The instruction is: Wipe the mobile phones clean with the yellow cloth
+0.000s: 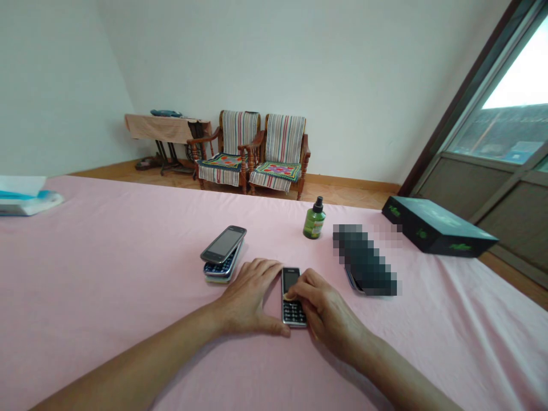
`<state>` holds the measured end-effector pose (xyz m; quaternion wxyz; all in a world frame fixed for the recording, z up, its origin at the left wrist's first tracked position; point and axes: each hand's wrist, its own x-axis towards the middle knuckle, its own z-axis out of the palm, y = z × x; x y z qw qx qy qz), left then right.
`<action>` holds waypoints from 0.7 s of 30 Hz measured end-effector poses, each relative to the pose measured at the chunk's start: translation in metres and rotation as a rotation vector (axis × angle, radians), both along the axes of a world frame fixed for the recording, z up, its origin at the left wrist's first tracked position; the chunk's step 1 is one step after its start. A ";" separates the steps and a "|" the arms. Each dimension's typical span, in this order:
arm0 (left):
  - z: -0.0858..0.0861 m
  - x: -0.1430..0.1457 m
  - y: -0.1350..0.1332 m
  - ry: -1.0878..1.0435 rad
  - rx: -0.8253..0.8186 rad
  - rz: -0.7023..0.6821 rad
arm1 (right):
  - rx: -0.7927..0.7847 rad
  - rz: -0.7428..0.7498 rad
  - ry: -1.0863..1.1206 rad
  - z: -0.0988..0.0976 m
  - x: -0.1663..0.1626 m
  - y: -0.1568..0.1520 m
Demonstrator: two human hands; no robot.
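Note:
A black keypad mobile phone [294, 313] with silver edges lies face up on the pink cloth. My left hand [250, 299] steadies it along its length, fingertips by the top left corner and thumb by the bottom edge. Closed over the phone's middle and right side is my right hand [327, 311], its fingers bunched in a pinch. Something small and pale [290, 297] shows at those fingertips, too small to make out. Left of the hands sits a stack of phones, with a grey touchscreen phone [223, 244] tilted on top.
A green spray bottle [314, 221] stands beyond my hands. To the right are a blurred-out dark item [366, 262] and a black box [436, 228]. A white and blue packet [25, 197] lies far left. Two wooden chairs [280, 145] stand past the pink-covered surface [128, 240].

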<state>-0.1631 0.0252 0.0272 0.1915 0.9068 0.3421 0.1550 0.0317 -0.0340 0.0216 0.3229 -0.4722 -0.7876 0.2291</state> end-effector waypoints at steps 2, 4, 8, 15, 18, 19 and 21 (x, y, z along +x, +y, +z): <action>0.000 0.000 0.000 -0.002 0.001 -0.001 | 0.007 0.009 -0.009 0.000 0.000 0.000; -0.001 -0.001 0.000 -0.008 0.004 -0.004 | 0.005 0.021 -0.019 0.002 0.000 -0.001; -0.002 -0.001 0.001 -0.010 0.003 -0.006 | -0.004 0.013 -0.017 0.003 0.001 -0.001; -0.002 -0.002 0.001 -0.023 0.001 -0.013 | -0.020 0.015 -0.017 0.007 -0.001 -0.008; -0.003 -0.002 0.002 -0.011 0.001 -0.012 | -0.012 -0.034 0.029 0.006 0.004 -0.008; -0.003 -0.002 0.002 -0.006 0.003 -0.011 | -0.003 -0.064 0.043 0.004 0.006 -0.007; -0.003 -0.002 0.002 0.001 0.009 -0.008 | 0.013 -0.105 0.058 0.000 0.009 -0.005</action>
